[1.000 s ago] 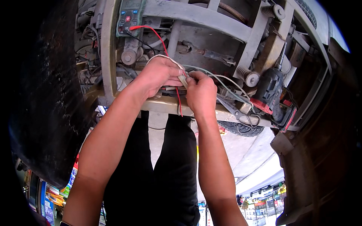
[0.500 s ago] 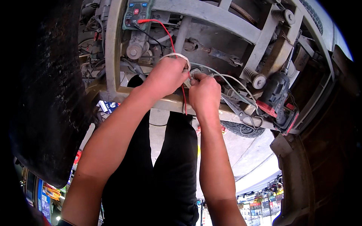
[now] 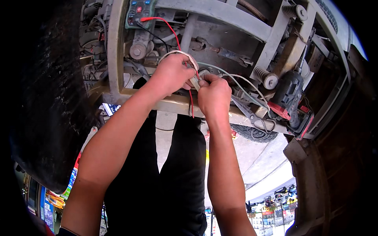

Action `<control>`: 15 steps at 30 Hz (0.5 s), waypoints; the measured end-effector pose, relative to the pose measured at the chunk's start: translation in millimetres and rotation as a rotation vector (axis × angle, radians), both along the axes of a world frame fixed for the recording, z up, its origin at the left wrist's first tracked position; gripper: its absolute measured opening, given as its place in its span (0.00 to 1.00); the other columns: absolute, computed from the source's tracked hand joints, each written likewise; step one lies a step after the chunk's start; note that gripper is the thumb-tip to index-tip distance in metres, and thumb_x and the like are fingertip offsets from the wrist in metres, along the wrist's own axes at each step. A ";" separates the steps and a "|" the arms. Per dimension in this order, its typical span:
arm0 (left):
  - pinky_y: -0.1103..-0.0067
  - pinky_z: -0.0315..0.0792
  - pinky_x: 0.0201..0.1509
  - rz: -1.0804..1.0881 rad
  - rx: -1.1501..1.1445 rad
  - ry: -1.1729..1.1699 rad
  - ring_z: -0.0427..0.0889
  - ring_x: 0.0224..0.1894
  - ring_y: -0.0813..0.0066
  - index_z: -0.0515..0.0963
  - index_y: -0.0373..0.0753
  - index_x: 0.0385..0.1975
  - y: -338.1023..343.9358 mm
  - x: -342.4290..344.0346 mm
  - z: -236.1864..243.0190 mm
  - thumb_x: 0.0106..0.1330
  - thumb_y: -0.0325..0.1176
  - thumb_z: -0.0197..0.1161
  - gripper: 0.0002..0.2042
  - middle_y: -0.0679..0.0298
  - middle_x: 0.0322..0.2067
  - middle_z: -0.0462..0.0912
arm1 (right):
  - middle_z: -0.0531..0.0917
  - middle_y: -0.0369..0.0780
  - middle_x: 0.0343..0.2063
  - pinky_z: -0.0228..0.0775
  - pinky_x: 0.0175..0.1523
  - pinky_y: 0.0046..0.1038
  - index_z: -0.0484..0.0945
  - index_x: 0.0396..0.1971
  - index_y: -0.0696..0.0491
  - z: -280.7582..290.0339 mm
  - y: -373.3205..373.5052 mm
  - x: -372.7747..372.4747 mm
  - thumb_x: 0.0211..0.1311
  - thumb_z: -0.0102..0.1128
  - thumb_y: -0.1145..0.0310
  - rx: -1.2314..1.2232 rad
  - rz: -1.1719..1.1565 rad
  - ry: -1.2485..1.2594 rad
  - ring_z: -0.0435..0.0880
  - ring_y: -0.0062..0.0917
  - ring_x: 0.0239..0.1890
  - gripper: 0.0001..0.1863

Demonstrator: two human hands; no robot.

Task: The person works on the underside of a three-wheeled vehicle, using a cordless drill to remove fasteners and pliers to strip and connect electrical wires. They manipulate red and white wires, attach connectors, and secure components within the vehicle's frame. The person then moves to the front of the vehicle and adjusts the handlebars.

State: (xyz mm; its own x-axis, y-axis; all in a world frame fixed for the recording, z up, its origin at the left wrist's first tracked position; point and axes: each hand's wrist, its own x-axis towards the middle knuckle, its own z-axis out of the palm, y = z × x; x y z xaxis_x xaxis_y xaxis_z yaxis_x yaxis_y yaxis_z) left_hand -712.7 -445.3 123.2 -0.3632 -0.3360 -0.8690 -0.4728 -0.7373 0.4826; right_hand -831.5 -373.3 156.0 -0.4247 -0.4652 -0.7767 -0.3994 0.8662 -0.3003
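Above a metal frame rail, my left hand is closed on a whitish cable that loops over its knuckles. Close beside it my right hand pinches the same cable, thumb against curled fingers. A short pale stretch of it shows between the hands; what lies under the right fingertips is hidden. A red test lead runs from the multimeter down behind my left hand, and its lower end hangs over the rail. The black lead also leaves the meter. Pale green wire stretches right from my hands.
On the rail at right lie scissors beside a black and red cordless power tool. Coil springs and crossbars surround the opening. The frame rail crosses above my legs. A tyre shows below it; a dark panel stands left.
My left hand has shifted slightly left and away from the right one, so more of the whitish cable shows between them. The right hand has barely moved. The view has shifted a little.
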 end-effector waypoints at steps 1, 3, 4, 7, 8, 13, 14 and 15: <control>0.81 0.81 0.33 0.065 0.059 0.006 0.83 0.30 0.76 0.77 0.33 0.40 -0.1 -0.4 1.2 0.64 0.24 0.58 0.07 0.62 0.31 0.82 | 0.85 0.52 0.35 0.74 0.49 0.40 0.85 0.42 0.53 0.4 0.1 -0.2 0.59 0.59 0.68 0.005 0.006 0.000 0.84 0.46 0.42 0.12; 0.81 0.81 0.33 0.110 0.097 -0.006 0.83 0.30 0.77 0.77 0.34 0.40 0.0 -1.3 3.5 0.64 0.24 0.58 0.06 0.63 0.32 0.82 | 0.85 0.52 0.35 0.74 0.49 0.40 0.85 0.42 0.53 2.2 0.7 -0.3 0.59 0.59 0.68 -0.008 -0.015 -0.009 0.84 0.47 0.42 0.12; 0.81 0.81 0.33 0.137 0.118 -0.009 0.83 0.30 0.77 0.78 0.35 0.39 0.2 -1.6 4.4 0.64 0.24 0.59 0.06 0.63 0.32 0.82 | 0.85 0.52 0.35 0.74 0.49 0.40 0.84 0.42 0.53 3.2 0.8 0.0 0.59 0.59 0.68 -0.020 -0.025 -0.014 0.84 0.47 0.41 0.12; 0.80 0.81 0.35 0.147 0.094 -0.056 0.84 0.32 0.76 0.78 0.35 0.39 1.1 -3.1 5.2 0.63 0.24 0.59 0.06 0.62 0.33 0.83 | 0.85 0.51 0.34 0.74 0.48 0.41 0.85 0.41 0.53 5.3 0.2 0.5 0.60 0.59 0.68 -0.016 0.002 -0.006 0.84 0.46 0.41 0.12; 0.80 0.80 0.36 0.169 0.113 -0.040 0.84 0.33 0.76 0.78 0.34 0.40 1.6 -3.5 5.3 0.63 0.24 0.59 0.07 0.62 0.33 0.83 | 0.85 0.51 0.34 0.74 0.48 0.41 0.85 0.41 0.53 6.0 0.0 0.3 0.60 0.59 0.67 -0.006 0.008 0.002 0.84 0.46 0.41 0.12; 0.77 0.79 0.44 0.223 0.147 0.063 0.84 0.38 0.74 0.78 0.33 0.42 0.7 -0.3 5.6 0.61 0.26 0.61 0.10 0.60 0.36 0.84 | 0.85 0.51 0.32 0.75 0.46 0.42 0.85 0.40 0.53 6.1 -2.8 1.1 0.60 0.59 0.66 0.007 0.024 0.031 0.84 0.46 0.40 0.12; 0.77 0.79 0.43 0.217 0.144 0.069 0.84 0.37 0.74 0.78 0.33 0.43 0.7 0.2 5.6 0.61 0.26 0.61 0.11 0.60 0.36 0.84 | 0.85 0.51 0.32 0.75 0.46 0.42 0.85 0.40 0.53 6.0 -3.2 1.3 0.60 0.59 0.66 0.003 0.036 0.036 0.84 0.46 0.39 0.12; 0.77 0.78 0.43 0.212 0.141 0.074 0.84 0.37 0.74 0.78 0.33 0.43 0.7 0.4 5.5 0.61 0.27 0.62 0.11 0.60 0.36 0.84 | 0.85 0.51 0.32 0.75 0.45 0.42 0.85 0.40 0.53 5.9 -3.6 1.4 0.60 0.59 0.65 0.001 0.044 0.037 0.84 0.46 0.39 0.12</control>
